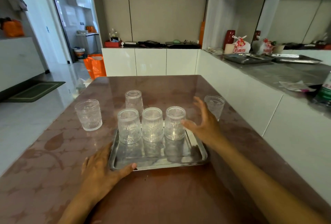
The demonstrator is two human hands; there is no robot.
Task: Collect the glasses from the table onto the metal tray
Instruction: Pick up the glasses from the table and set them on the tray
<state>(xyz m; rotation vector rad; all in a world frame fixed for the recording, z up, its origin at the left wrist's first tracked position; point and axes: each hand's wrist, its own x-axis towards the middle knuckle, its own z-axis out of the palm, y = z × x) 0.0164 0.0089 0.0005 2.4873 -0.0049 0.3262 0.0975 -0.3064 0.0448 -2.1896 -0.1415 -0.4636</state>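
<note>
Glasses, ribbed clear (pixel 152 124): three inverted in row on shiny metal tray (pixel 195 158), frame centre | left hand (pixel 100 167) flat, steadying tray corner | right hand (pixel 203 122) spread open, empty, beside rightmost | three more on brown table (pixel 179 188).

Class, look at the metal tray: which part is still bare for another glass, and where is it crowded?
The near half of the tray is bare, between the row of three upturned glasses and the front rim by the left hand. The far edge is crowded, with the right hand beside it.
</note>
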